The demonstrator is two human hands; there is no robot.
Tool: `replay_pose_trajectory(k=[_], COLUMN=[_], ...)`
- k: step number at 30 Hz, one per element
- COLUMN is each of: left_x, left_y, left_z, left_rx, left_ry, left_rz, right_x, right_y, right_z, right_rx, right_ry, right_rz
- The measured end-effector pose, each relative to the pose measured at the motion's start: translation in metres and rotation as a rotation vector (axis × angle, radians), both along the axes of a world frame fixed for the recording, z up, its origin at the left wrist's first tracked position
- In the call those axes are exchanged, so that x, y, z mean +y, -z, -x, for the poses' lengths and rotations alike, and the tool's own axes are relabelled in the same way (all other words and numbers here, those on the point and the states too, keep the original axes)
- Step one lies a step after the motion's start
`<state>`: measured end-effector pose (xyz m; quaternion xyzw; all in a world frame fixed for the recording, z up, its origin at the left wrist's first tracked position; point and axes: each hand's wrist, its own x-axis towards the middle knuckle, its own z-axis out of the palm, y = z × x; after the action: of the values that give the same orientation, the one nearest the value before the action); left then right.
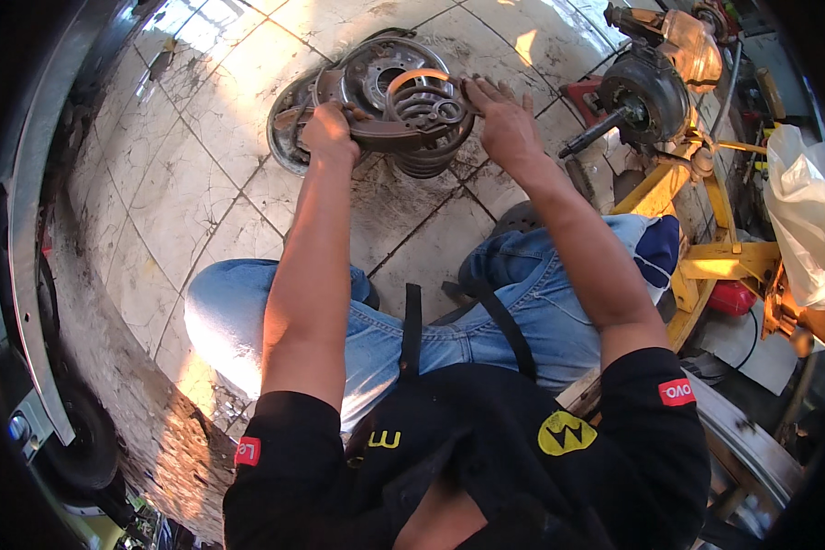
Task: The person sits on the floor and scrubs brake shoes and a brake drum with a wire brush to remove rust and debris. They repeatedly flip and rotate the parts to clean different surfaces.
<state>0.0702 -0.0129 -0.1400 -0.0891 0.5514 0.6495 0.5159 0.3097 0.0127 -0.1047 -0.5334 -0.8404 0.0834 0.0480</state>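
The left hand (328, 136) is gripping a brake shoe (394, 139) over the tiled floor (399, 215); the right hand (507, 126), opened out, is apparently touching it; it is seemingly sitting detached, unfitted to the backing plate (362, 78)

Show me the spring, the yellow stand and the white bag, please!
Spring (426, 166): head view, on its dark lower coils.
Yellow stand (730, 263): head view, on its crossbar.
White bag (797, 206): head view, on its crinkled side.
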Motion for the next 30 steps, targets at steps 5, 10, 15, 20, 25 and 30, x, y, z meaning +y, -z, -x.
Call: replay_pose_trajectory(k=[5, 10, 15, 20, 25, 30], left_x=[-0.001, -0.004, 0.002, 0.0, 0.0, -0.001], left_y=[0.002, -0.008, 0.0, 0.0, -0.005, 0.002], left_z=[0.005, -0.002, 0.0, 0.004, -0.004, 0.005], left_rx=[0.002, 0.006, 0.041, 0.02, 0.036, 0.024], left_ry=[-0.039, -0.043, -0.043, -0.043, -0.043, -0.061], left_rz=[0.016, 0.015, 0.025, 0.019, 0.012, 0.015], right_x=[-0.024, -0.014, -0.005, -0.019, -0.001, -0.018], right_y=[-0.004, -0.017, 0.0, -0.009, -0.006, -0.014], right_z=[0.014, 0.014, 0.005, 0.015, 0.005, 0.02], right_rx=[0.041, 0.038, -0.031, 0.053, -0.053, -0.041], right_ry=[-0.227, -0.118, -0.051, -0.213, -0.003, -0.2], right_rz=[-0.093, -0.035, 0.0, -0.11, 0.034, -0.041])
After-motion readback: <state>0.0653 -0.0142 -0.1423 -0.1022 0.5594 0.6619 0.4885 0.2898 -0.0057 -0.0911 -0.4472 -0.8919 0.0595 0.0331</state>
